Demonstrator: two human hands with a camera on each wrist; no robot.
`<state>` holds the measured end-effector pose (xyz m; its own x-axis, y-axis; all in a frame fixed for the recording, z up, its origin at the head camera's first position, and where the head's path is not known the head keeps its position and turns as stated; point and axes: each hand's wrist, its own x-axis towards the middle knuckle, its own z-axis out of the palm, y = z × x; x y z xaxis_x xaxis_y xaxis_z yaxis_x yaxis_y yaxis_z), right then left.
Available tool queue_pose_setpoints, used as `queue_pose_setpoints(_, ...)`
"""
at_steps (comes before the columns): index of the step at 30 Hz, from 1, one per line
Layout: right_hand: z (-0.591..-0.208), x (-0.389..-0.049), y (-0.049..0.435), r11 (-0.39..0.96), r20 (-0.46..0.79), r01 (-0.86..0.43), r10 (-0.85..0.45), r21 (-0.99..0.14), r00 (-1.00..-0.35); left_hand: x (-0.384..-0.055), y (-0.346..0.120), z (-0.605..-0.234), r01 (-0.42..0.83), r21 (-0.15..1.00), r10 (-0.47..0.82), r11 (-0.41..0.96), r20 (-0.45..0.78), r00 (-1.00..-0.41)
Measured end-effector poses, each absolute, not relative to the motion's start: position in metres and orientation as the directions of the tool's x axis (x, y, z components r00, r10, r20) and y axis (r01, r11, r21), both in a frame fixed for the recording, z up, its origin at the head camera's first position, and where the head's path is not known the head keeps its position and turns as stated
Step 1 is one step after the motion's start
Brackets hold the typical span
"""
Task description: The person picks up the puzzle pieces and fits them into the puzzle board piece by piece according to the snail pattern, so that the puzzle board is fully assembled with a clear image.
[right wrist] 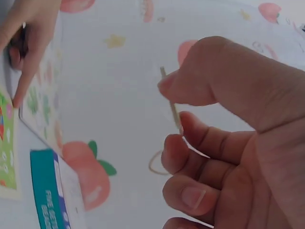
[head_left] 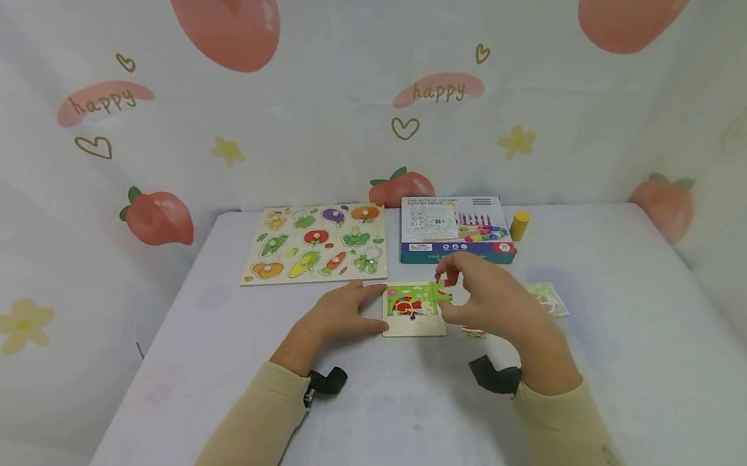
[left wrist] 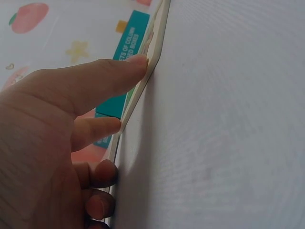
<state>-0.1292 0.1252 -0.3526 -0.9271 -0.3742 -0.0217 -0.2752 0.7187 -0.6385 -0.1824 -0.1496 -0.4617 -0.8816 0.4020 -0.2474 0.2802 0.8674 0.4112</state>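
A small wooden puzzle board (head_left: 414, 327) lies on the table, its recess partly filled with a red and green picture. My left hand (head_left: 341, 310) is at its left side, thumb and index finger spread and touching the edge; the left wrist view shows their tips against the board's thin rim (left wrist: 125, 117). Over the board's right side, my right hand (head_left: 493, 295) pinches a thin puzzle piece (head_left: 439, 291), green with some red. In the right wrist view the piece (right wrist: 175, 114) is edge-on between thumb and fingers, its picture hidden.
Behind stand a larger vegetable puzzle board (head_left: 318, 238), a teal and white box (head_left: 456, 255) and a yellow cylinder (head_left: 519, 225). Other colourful pieces (head_left: 475, 332) lie under my right hand, and a picture board (head_left: 547, 300) lies to its right.
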Motion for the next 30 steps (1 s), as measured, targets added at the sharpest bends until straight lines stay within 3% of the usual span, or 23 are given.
queue_pose_setpoints(14, -0.382, -0.134, 0.086, 0.668, -0.008, -0.379, -0.499, -0.641, -0.866, -0.183, -0.151, -0.461, 0.294, 0.414, 0.417, 0.861, -0.246, -0.875)
queue_pose_setpoints(30, -0.430, -0.154, 0.066, 0.765, -0.168, -0.250, -0.422, -0.593, -0.891, -0.184, -0.152, -0.462, 0.316, 0.415, 0.435, 0.853, -0.233, -0.870)
